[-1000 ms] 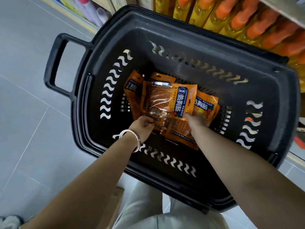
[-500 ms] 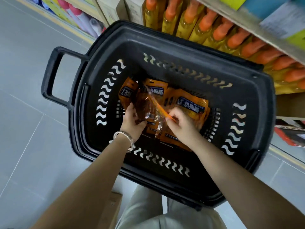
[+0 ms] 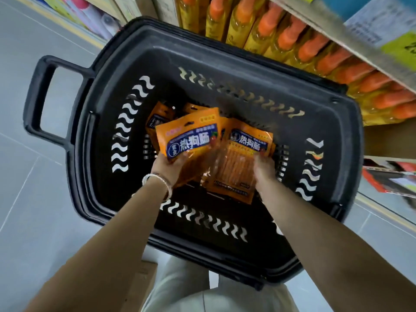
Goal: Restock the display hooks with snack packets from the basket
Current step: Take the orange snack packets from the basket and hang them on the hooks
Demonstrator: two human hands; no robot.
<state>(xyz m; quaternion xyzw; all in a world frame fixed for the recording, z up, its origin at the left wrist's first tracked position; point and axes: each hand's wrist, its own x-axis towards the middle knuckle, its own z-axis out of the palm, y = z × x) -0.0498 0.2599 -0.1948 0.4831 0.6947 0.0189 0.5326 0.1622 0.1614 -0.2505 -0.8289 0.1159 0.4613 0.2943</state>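
A black plastic basket (image 3: 333, 140) stands on the floor below me, with several orange snack packets with blue labels inside. My left hand (image 3: 171, 167), with a bracelet on the wrist, grips one packet (image 3: 191, 136) by its lower end, label up. My right hand (image 3: 263, 170) holds a second packet (image 3: 243, 158) by its right edge, lifted off the pile. More packets (image 3: 157, 118) lie underneath at the basket's bottom, partly hidden.
A shelf of yellow bottles with orange caps (image 3: 292, 41) runs along the far right, with price tags (image 3: 382, 21) on the shelf edge above. The basket's handle (image 3: 42, 97) sticks out left over grey floor tiles. A cardboard box (image 3: 144, 280) sits by my legs.
Both hands have gone from sorting through the pile to each holding up a packet with its label facing me. The view has tilted a little toward the shelf.
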